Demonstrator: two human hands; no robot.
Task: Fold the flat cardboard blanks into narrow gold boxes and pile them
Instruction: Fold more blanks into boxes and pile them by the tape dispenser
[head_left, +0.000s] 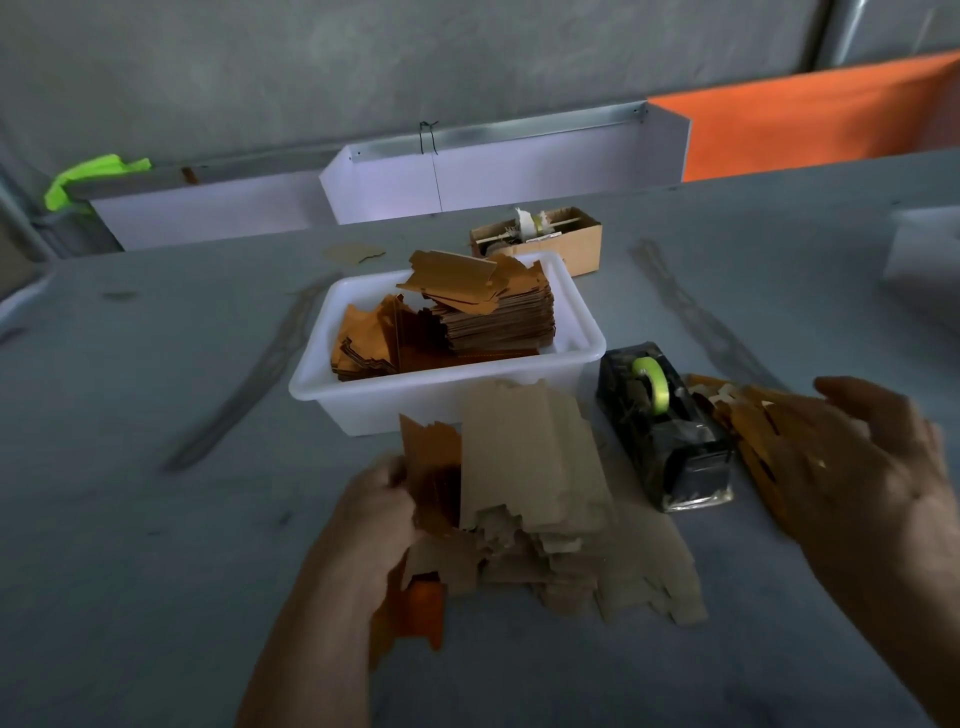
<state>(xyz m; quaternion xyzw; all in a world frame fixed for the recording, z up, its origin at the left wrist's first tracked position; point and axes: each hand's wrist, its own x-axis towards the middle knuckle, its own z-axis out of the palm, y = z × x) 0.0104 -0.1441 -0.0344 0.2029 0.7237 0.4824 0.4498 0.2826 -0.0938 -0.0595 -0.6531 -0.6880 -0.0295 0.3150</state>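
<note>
A stack of flat blanks (540, 499) lies near-centre on the grey table (156, 571), plain side up. The left hand (374, 525) grips its left edge, fingers curled round gold-faced pieces. The right hand (878, 467), fingers spread and relaxed, rests on folded gold boxes (753, 431) at right. Between them sits a tape dispenser (665, 431). Just beyond the stack, a white tub (447, 400) holds more blanks.

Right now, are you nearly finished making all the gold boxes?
Not nearly. Done: a few folded gold pieces lie beside the tape dispenser, where the right hand hovers open. In hand: the left hand grips a gold blank at the edge of the flat pile. Left: that pile, plus the stacked blanks in the white tub, so most remains.
</note>
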